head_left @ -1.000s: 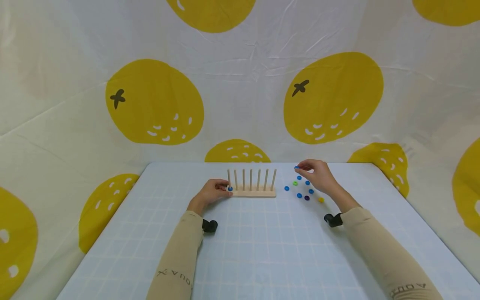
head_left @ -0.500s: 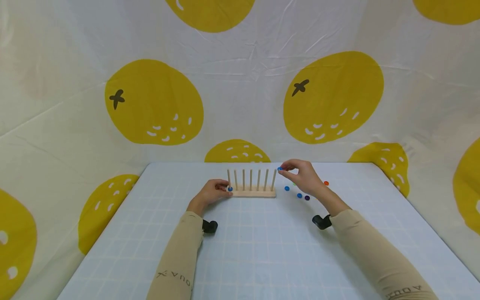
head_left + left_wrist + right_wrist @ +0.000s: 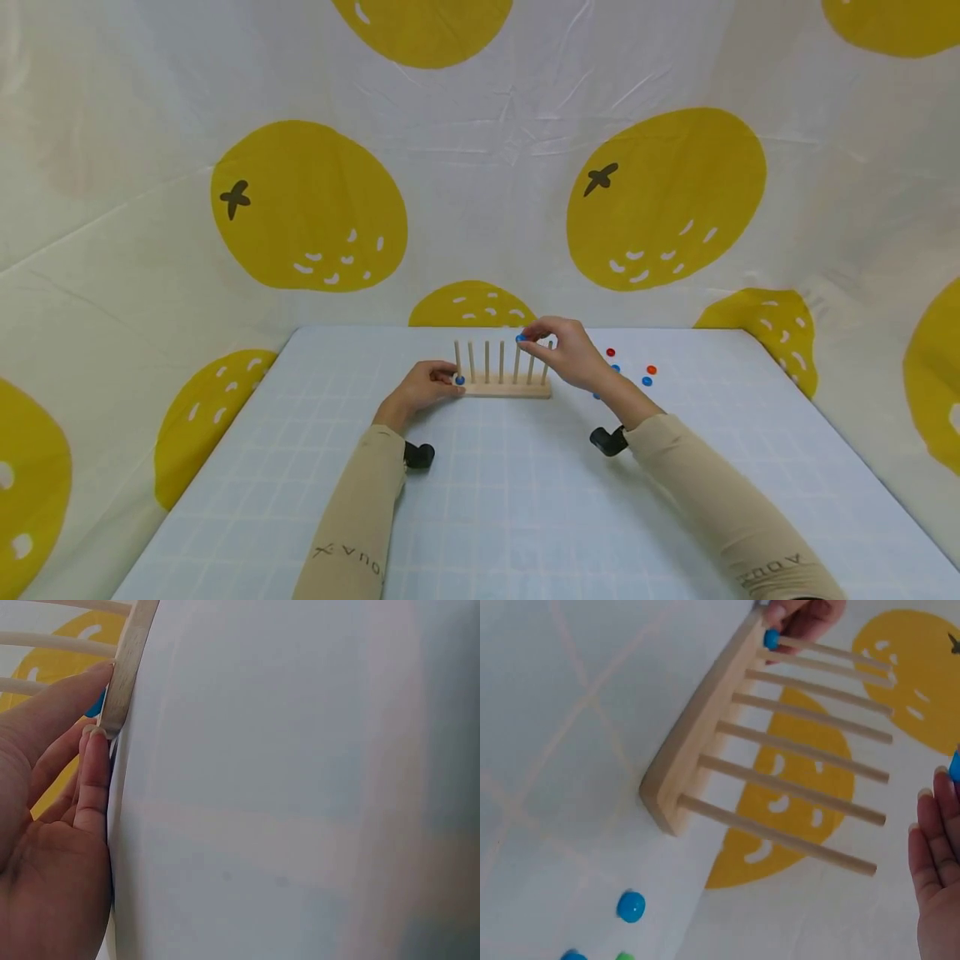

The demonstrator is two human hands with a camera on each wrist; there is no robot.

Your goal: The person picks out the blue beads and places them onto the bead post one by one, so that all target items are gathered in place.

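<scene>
Head view: left hand (image 3: 422, 387) grips the 7-peg rack (image 3: 507, 389) at its left end, 1 blue bead (image 3: 460, 381) on the leftmost peg (image 3: 457, 354); right hand (image 3: 564, 347) pinches another bead (image 3: 521, 338) above.

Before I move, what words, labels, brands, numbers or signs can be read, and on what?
Left sleeve: "X", then letters too small and unclear to read.
Right sleeve: "A" among letters too small and skewed to read.
Wooden peg rack: no lettering visible.
No numbers legible.
</scene>
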